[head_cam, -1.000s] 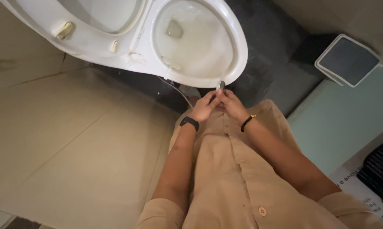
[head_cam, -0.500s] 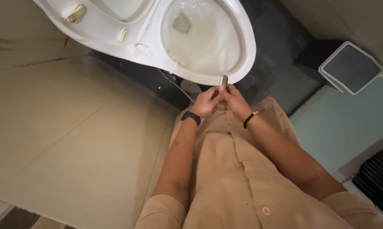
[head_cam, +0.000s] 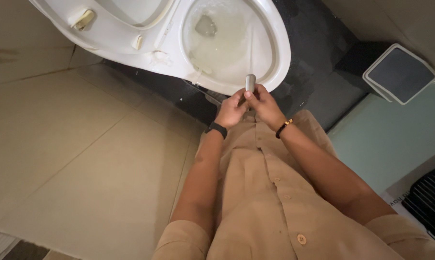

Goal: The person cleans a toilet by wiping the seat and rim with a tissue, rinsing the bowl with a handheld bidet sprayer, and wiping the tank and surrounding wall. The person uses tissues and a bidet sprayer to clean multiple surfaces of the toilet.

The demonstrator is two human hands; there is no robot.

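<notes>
Left hand (head_cam: 231, 110) and right hand (head_cam: 263, 107) both in a closed grip on a metal sprayer (head_cam: 249, 82), aimed over the toilet (head_cam: 280, 58) rim.

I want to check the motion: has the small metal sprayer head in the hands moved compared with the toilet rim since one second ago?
Yes. The sprayer head has moved forward, from just outside the toilet rim to over it.

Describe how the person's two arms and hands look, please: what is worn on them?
Both arms are bare from short tan sleeves down. The left hand has a black band, like a watch or tracker, on its wrist. The right hand has a thin dark bracelet with a small gold piece on its wrist. No gloves; rings cannot be made out.
</notes>
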